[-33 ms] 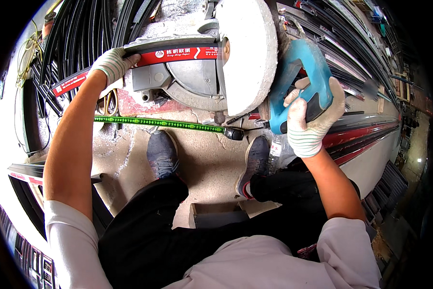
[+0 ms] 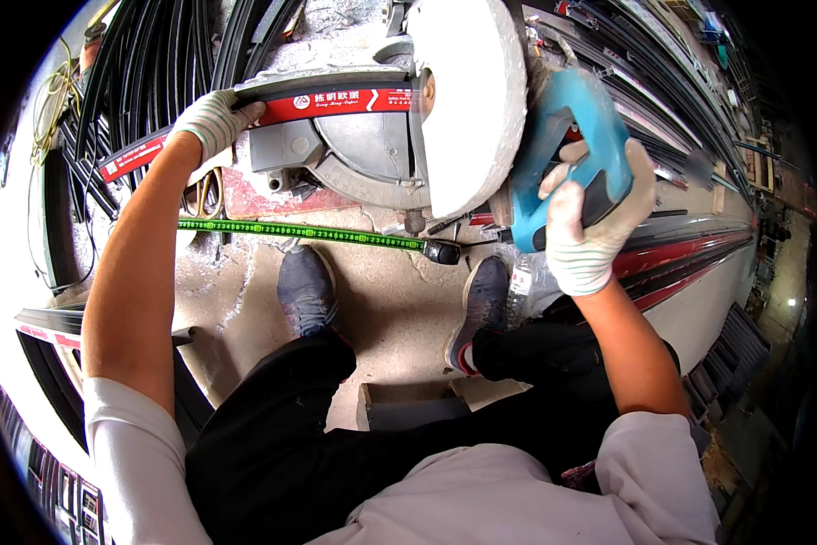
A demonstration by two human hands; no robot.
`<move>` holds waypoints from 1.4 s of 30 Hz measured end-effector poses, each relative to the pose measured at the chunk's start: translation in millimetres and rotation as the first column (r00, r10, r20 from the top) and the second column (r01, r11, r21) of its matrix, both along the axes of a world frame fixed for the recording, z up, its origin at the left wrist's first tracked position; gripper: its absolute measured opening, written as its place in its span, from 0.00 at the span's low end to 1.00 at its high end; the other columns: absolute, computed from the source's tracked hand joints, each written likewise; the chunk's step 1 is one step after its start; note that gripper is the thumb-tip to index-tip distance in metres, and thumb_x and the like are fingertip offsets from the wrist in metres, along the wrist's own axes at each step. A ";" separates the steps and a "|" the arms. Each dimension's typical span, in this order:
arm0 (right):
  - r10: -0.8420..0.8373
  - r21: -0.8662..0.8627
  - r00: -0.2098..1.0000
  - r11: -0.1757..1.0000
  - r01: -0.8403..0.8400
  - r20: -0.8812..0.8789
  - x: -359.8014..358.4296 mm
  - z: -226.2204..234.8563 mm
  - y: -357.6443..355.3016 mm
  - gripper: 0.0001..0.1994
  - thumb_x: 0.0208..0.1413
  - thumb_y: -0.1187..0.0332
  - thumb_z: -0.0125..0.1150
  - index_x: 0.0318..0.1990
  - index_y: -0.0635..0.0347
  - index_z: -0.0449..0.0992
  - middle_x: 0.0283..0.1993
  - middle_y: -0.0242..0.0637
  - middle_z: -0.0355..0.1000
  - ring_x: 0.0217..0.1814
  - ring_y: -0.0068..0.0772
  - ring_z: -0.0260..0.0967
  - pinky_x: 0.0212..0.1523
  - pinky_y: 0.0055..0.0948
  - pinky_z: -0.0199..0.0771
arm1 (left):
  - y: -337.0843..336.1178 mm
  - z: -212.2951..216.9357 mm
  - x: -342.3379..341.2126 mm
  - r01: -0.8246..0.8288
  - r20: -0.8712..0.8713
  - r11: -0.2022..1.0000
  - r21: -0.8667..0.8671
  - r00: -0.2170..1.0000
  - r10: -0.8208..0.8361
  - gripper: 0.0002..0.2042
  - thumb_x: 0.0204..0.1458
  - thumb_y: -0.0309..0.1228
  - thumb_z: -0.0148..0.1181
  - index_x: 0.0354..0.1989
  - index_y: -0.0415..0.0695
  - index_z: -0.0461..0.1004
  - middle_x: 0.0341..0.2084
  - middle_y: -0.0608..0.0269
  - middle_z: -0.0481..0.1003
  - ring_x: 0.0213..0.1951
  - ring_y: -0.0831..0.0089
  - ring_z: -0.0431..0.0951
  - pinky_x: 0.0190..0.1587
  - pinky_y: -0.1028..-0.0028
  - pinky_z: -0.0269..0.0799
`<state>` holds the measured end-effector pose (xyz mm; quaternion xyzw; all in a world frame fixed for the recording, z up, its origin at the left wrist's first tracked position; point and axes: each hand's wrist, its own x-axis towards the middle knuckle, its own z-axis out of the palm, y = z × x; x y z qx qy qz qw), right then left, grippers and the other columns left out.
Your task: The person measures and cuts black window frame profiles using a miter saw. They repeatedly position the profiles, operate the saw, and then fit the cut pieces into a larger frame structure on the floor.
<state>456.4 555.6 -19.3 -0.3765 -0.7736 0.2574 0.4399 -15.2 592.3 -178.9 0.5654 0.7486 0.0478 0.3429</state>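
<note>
My left hand, in a white striped glove, is closed around a long black profile strip with red film on its side. The strip lies across the grey base of a miter saw, and its right end runs behind the saw's round, dust-covered white guard. The guard hides the blade and the spot where the strip meets it. My gloved right hand is wrapped around the saw's blue handle, thumb on the near side.
An extended green tape measure lies on the floor between the saw and my shoes. Scissors rest left of the saw base. Bundles of black profiles lie far left, more at the right. A plastic bottle stands beside my right shoe.
My right hand and the blue handle have shifted very slightly to the right. My left hand and the profile strip stay where they were.
</note>
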 end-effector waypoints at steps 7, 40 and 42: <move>-0.088 -0.135 0.996 0.987 0.085 -0.017 -24.4 71.2 50.3 0.30 0.71 0.65 0.60 0.76 0.60 0.57 0.52 0.44 0.79 0.39 0.25 0.77 0.39 0.25 0.83 | -9.5 20.7 -1.6 0.016 0.018 1.000 -0.021 1.000 -0.016 0.25 0.64 0.49 0.68 0.56 0.37 0.83 0.41 0.50 0.87 0.42 0.62 0.85 0.53 0.65 0.79; 0.005 -0.347 0.999 0.938 0.008 0.039 10.5 87.6 237.5 0.28 0.72 0.60 0.64 0.76 0.50 0.65 0.58 0.36 0.81 0.35 0.15 0.73 0.31 0.17 0.76 | -552.3 205.4 4.2 -0.432 -0.617 0.817 0.381 0.539 0.573 0.17 0.68 0.41 0.58 0.57 0.42 0.77 0.40 0.45 0.78 0.43 0.46 0.80 0.47 0.51 0.76; 0.011 -0.363 1.000 0.932 -0.003 0.021 10.4 88.2 237.9 0.28 0.72 0.60 0.64 0.76 0.49 0.65 0.58 0.35 0.81 0.36 0.15 0.73 0.32 0.18 0.77 | -562.3 192.5 9.8 -0.447 -0.601 0.805 0.390 0.539 0.590 0.19 0.68 0.42 0.58 0.58 0.41 0.77 0.40 0.45 0.78 0.44 0.45 0.79 0.49 0.51 0.75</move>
